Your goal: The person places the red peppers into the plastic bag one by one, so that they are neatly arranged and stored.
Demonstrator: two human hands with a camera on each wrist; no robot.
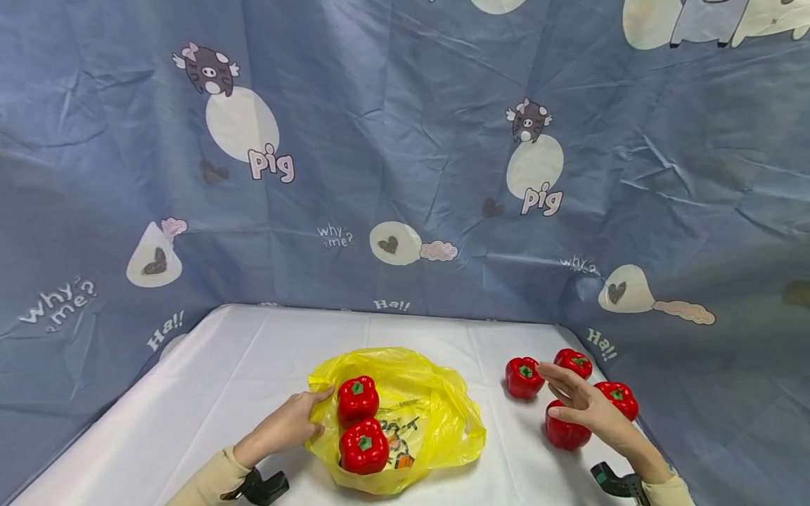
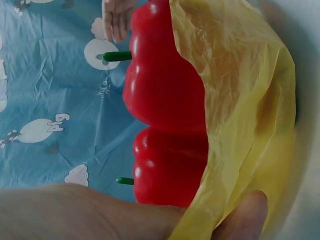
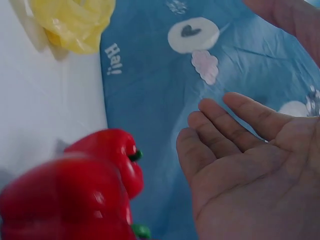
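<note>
Bag (image 1: 451,416) on counter (image 1: 253,365), two peppers (image 1: 364,450) inside; our left fingers (image 1: 323,395) pinch rim (image 2: 214,170). Our right fingers (image 1: 562,377), unclenched, hover empty by four loose peppers (image 1: 522,379). If pinch slips, bag may slump; if we brush peppers, one may roll.

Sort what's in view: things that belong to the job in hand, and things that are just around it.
In the job:
yellow bag, its edge pinched by the left hand
two red peppers inside it
four red peppers near the right hand

Just around it:
white table surface
blue printed cloth
black wrist devices
</note>
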